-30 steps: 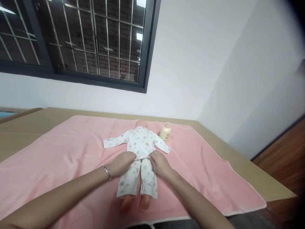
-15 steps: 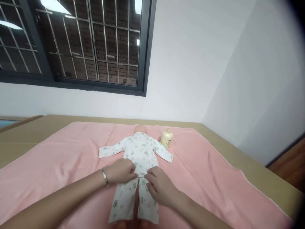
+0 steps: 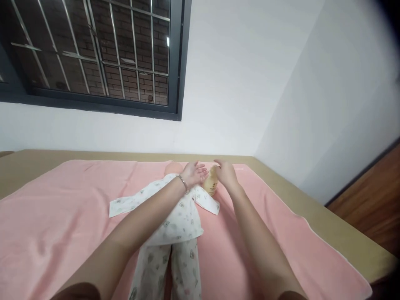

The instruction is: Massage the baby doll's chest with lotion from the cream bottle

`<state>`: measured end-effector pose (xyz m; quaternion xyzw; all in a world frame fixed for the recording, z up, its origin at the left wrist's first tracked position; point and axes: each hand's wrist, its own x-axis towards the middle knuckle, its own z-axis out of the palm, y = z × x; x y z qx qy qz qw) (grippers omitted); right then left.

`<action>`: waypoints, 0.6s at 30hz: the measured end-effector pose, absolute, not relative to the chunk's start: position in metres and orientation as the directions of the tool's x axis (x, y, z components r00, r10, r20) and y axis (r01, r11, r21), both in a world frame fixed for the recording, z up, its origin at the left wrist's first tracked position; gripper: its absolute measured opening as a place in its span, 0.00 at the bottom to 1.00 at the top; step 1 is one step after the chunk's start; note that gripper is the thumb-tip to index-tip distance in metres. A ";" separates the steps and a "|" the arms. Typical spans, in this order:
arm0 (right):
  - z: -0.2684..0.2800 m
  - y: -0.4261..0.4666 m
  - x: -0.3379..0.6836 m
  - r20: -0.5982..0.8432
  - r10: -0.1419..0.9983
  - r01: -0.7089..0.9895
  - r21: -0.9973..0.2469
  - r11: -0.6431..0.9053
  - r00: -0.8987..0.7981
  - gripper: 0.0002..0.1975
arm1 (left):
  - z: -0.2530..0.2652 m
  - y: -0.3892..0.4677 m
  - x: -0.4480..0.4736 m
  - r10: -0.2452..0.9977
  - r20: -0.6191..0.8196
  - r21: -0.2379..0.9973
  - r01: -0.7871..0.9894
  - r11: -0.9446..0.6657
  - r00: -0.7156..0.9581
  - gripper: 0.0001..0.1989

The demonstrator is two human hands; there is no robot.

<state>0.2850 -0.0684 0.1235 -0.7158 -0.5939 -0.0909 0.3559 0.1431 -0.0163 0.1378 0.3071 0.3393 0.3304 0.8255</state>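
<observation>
A doll [image 3: 173,168] lies on its back in a white printed long-sleeved top [image 3: 184,221] and matching trousers [image 3: 186,266]. My left hand [image 3: 194,174] is over the doll's shoulder area, palm turned up and fingers spread, holding nothing. A bracelet [image 3: 183,183] circles that wrist. Close by stands a pale yellow bottle [image 3: 210,182], beside the doll's sleeve [image 3: 208,201]. My right hand [image 3: 226,173] is at the bottle's right side near its top, fingers bent but apart. Whether it touches the bottle is hard to see.
A pink blanket [image 3: 78,200] covers most of the tan padded surface [image 3: 281,187]. Behind it rises a white wall [image 3: 225,83] with a barred window [image 3: 125,54]. Wooden panelling [image 3: 375,204] shows at the right.
Both hands have left the hem of the doll's top and moved forward to the bottle. My left hand has turned palm up. The view has shifted right.
</observation>
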 end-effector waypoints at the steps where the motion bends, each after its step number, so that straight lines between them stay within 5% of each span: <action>1: 0.118 -0.061 0.285 0.547 0.792 0.922 -0.385 -0.049 0.271 0.21 | 0.136 -0.009 0.154 0.735 -0.386 0.698 -0.344 0.628 0.558 0.17; 11: 0.088 -0.054 0.258 0.654 0.735 0.983 -0.136 -0.122 0.182 0.16 | 0.114 -0.002 0.155 0.635 -0.409 0.574 -0.356 0.738 0.655 0.22; 18: 0.095 -0.062 0.252 0.580 0.794 0.983 -0.114 -0.145 0.185 0.19 | 0.111 -0.006 0.113 0.599 -0.388 0.539 -0.354 0.764 0.701 0.23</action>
